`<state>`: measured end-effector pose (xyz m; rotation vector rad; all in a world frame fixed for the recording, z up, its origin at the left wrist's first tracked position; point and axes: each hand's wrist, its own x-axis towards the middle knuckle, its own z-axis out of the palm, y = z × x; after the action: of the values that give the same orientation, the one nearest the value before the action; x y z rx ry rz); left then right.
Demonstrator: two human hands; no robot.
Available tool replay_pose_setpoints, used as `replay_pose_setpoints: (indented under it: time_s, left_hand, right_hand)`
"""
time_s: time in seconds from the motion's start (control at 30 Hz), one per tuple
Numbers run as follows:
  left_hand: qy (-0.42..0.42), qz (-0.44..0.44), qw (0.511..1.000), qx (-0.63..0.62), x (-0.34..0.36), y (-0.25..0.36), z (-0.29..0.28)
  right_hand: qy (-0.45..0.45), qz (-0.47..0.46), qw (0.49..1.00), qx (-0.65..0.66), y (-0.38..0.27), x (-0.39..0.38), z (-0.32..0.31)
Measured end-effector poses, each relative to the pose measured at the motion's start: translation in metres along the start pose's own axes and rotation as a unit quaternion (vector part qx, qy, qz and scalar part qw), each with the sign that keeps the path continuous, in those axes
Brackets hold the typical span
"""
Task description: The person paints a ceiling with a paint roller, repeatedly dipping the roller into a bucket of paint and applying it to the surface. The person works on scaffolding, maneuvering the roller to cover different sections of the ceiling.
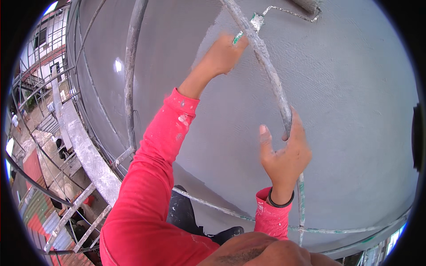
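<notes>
A paint roller is in my left hand (pixel 224 55), whose fingers are wrapped round its green-and-white handle (pixel 257 21). The bent wire frame (pixel 295 17) leads to the grey-coated roller sleeve (pixel 307 4) at the top edge, against the grey wall (pixel 355 111). A paint-crusted scaffold pole (pixel 264 57) crosses in front of the handle. Lower right, my right hand (pixel 286 155) has its fingers hooked round this pole, with the thumb sticking out to the left. Both red sleeves carry paint spots.
Another upright scaffold pole (pixel 132 66) stands left of my arm. A speckled horizontal rail (pixel 213 204) runs low across the wall. At left, a narrow plank (pixel 91 155) and a metal ladder-like frame (pixel 71 217) hang above the ground far below. My dark-clad leg (pixel 181 210) shows beneath.
</notes>
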<state>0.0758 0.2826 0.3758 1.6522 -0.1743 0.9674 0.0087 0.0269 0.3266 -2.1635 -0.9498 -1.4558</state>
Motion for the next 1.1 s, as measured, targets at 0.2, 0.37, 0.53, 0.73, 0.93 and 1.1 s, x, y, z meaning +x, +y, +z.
replay_pose_setpoints:
  time_s: [0.2, 0.37, 0.53, 0.73, 0.93, 1.1]
  left_hand:
    - [0.022, -0.008, 1.000, 0.021, -0.084, -0.075, 0.010]
    - [0.009, -0.051, 0.999, 0.009, -0.155, -0.118, 0.014]
    - [-0.002, -0.113, 0.994, 0.003, -0.227, -0.155, 0.015]
    - [0.022, -0.140, 0.990, 0.024, -0.270, -0.167, 0.015]
    - [0.007, -0.113, 0.993, 0.044, -0.177, -0.108, -0.006]
    - [0.024, -0.090, 0.994, 0.050, -0.160, -0.111, -0.005]
  right_hand:
    - [0.011, -0.009, 1.000, -0.004, 0.004, -0.003, 0.006]
    - [-0.005, 0.011, 1.000, -0.013, 0.001, -0.003, 0.005]
    - [-0.004, 0.015, 1.000, -0.014, -0.002, -0.002, 0.005]
    - [0.006, -0.015, 1.000, -0.017, -0.001, 0.000, 0.007]
    - [-0.003, 0.011, 1.000, -0.009, 0.003, -0.005, 0.010]
    - [-0.016, 0.012, 1.000, -0.011, 0.003, -0.006, 0.010]
